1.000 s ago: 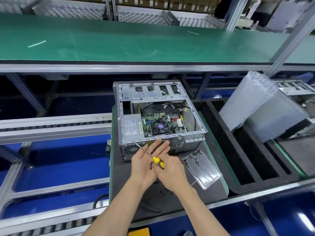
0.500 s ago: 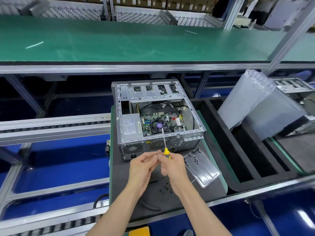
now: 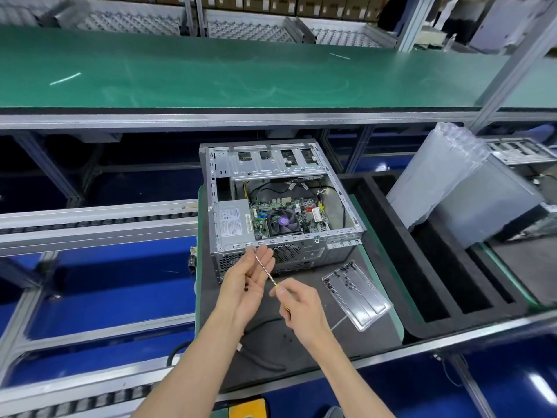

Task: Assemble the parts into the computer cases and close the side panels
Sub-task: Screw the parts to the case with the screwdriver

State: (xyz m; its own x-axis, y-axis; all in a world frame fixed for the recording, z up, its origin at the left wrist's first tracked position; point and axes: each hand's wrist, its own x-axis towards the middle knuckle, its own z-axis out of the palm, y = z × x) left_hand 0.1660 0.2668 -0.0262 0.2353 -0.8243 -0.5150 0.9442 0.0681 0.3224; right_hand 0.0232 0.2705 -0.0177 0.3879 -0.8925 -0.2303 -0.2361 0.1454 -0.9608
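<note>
An open computer case [image 3: 280,206] lies on its side on a dark pallet [image 3: 301,351], its motherboard, fan and power supply exposed. In front of it my left hand [image 3: 247,282] is held palm up with straight fingers, and a small dark screw [image 3: 246,288] lies on the palm. My right hand [image 3: 301,309] grips the yellow handle of a screwdriver [image 3: 266,271], whose thin shaft lies across my left fingers, tip toward the case. A clear plastic tray [image 3: 358,297] holding several dark screws lies to the right of my hands.
A green shelf [image 3: 241,70] spans the back above the case. Black foam trays [image 3: 428,282] sit to the right, with a bubble-wrapped case [image 3: 452,182] leaning in them. Roller conveyor rails [image 3: 90,221] run to the left. A black cable [image 3: 262,357] lies on the pallet.
Half a second ago both hands held the screwdriver upright with its shaft over the case. Now my left hand has opened palm up and the shaft lies tilted across its fingers.
</note>
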